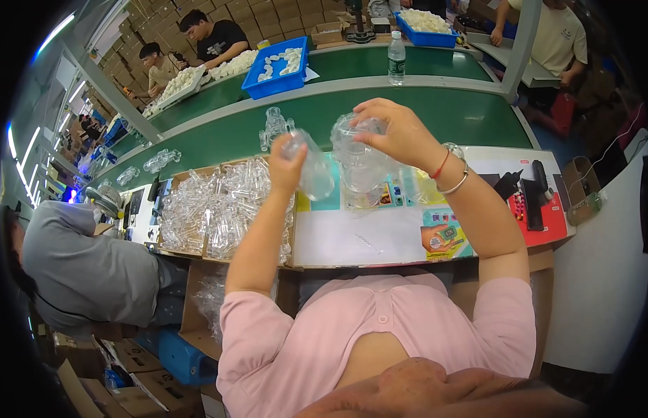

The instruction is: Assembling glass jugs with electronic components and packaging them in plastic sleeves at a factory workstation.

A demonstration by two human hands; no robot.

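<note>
My left hand (287, 164) is closed around a clear plastic cup-shaped piece (315, 174), holding it tilted above the worktable. To its right, my right hand (400, 132) has its fingers curled over the top of a larger clear plastic container (363, 169). The container looks upright, with a stepped, wavy upper part; its lower end overlaps printed sheets, so I cannot tell whether it touches the table. A small gap separates the two pieces. Just beyond my left hand, a clear plastic assembly (274, 125) stands on the green conveyor belt (219, 143).
Left of me, small clear plastic parts (226, 205) fill a cardboard box (294, 240). White sheets (358, 244) cover the table. Black tools (536, 198) lie right on red. Across the belt are a water bottle (396, 61) and blue trays (275, 83). A grey-clad person (94, 258) sits left.
</note>
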